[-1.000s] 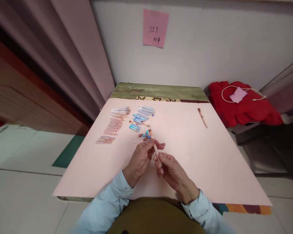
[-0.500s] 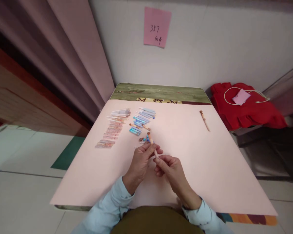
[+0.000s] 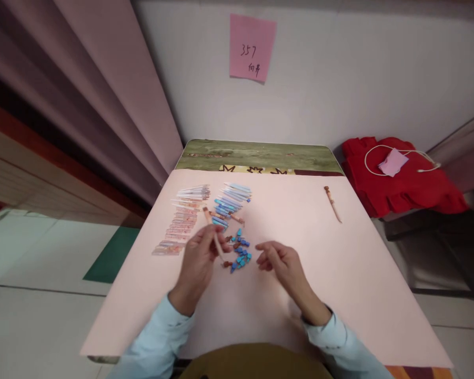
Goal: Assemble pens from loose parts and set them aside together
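Note:
My left hand (image 3: 198, 258) is closed around a slim beige pen (image 3: 218, 246) with a brown top, held aslant over the pink sheet. To the right, my right hand (image 3: 282, 260) hovers with its fingers loosely bent and apart; I see nothing in it. Between the two hands lies a loose heap of small blue, teal and brown pieces (image 3: 242, 258), perhaps pen parts. Just beyond the left hand are blue pens (image 3: 229, 205) in a column, with a beige-and-brown pen (image 3: 235, 218) beside them. Part of this group is hidden by the held pen and fingers.
Left of the blue pens runs a column of clear and pinkish pens or barrels (image 3: 181, 223). One brown-topped pen (image 3: 333, 204) lies alone at the right. The pink sheet (image 3: 319, 316) covers most of the table. A red cloth (image 3: 414, 189) with a white cable is beyond the right edge.
My right hand has let go of the pen's lower end and moved slightly right. My left hand has carried the pen leftward, uncovering more of the small pieces.

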{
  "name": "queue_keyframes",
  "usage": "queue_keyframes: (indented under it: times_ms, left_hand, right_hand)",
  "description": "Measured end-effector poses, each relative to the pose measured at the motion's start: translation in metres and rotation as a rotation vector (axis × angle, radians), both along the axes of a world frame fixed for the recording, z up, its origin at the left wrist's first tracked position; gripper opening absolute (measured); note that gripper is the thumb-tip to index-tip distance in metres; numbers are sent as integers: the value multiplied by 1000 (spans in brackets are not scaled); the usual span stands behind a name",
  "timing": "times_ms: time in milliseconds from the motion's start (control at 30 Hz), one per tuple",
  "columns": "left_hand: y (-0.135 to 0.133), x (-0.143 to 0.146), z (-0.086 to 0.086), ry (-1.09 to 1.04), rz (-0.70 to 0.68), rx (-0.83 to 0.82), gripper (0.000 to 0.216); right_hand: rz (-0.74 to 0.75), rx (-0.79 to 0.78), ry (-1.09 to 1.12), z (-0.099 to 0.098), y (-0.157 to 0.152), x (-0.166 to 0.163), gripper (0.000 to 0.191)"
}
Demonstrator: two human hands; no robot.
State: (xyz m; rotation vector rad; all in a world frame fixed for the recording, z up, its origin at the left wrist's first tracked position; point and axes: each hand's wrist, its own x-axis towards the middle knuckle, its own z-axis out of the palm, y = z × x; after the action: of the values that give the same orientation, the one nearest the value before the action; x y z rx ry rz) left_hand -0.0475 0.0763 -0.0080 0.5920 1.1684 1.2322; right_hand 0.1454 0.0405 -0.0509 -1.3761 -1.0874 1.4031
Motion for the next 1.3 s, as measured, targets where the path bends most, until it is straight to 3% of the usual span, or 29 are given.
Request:
queue_keyframes:
  times_ms: [100, 200, 400, 633, 800, 1067, 1167, 1300]
  left_hand:
    - [11, -30, 7, 103, 82, 71, 37]
    - [12, -45, 1, 137, 37, 56, 43]
    - [8, -38, -22, 105, -66, 18, 35]
    - [4, -32, -16, 166, -127, 3, 35]
    - [0, -35, -23, 207, -97, -8, 46]
    - [-1, -26, -21, 175, -144, -8, 35]
    - [-5, -26, -17, 145, -107, -7, 34]
    - [-8, -31, -18, 68, -71, -7, 35]
  right_hand:
    - [-88, 60, -243, -11, 21, 24, 36]
    - [-52, 112, -494, -19, 39, 30, 28]
    - [44, 267, -828, -20, 78, -9, 17]
    - [144, 275, -1053, -22, 99, -41, 15]
    - [100, 319, -1061, -22, 91, -27, 14]
    - [7, 278, -1056, -32, 90, -15, 15]
    - [-30, 270, -955, -34, 90, -13, 20]
    - [-113, 206, -665, -36, 83, 2, 30]
